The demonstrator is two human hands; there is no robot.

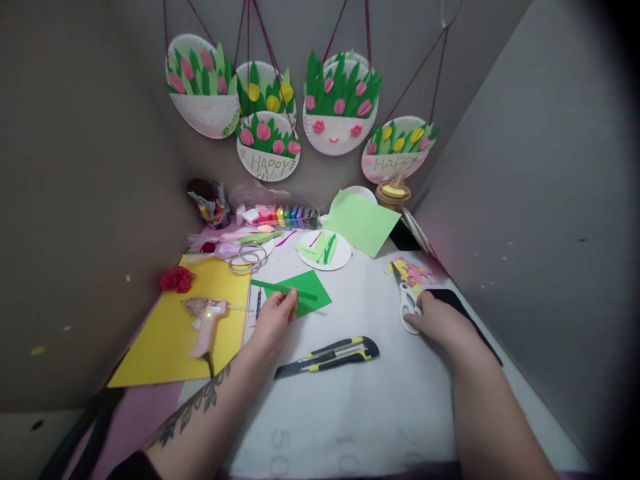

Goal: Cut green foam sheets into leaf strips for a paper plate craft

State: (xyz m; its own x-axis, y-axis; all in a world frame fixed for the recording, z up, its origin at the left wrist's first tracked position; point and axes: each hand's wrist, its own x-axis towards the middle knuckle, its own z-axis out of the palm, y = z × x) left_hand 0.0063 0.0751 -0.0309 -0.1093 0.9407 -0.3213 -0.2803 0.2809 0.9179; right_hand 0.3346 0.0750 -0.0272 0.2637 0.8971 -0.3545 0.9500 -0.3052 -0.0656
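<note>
Pinched in my left hand [277, 312] is a narrow dark green paper strip [265, 287], its far end reaching out over a dark green sheet of paper [316, 285] on the table. My right hand [440, 319] has its thumb and fingers at the white handles of a pair of scissors [409, 303], whose blades point away from me. In front of my left hand, nearer to me, lies a black and yellow utility knife [345, 355]. A pink glue gun [204, 330] rests on yellow paper [165, 340] to the left.
A white plate [344, 260] holds green paper pieces; light green paper [364, 223] lies behind it. Colourful clay packs [290, 217] and a cup of pens [213, 207] stand at the back. A dark flat object [463, 308] lies right. Decorated paper plates [340, 130] hang above.
</note>
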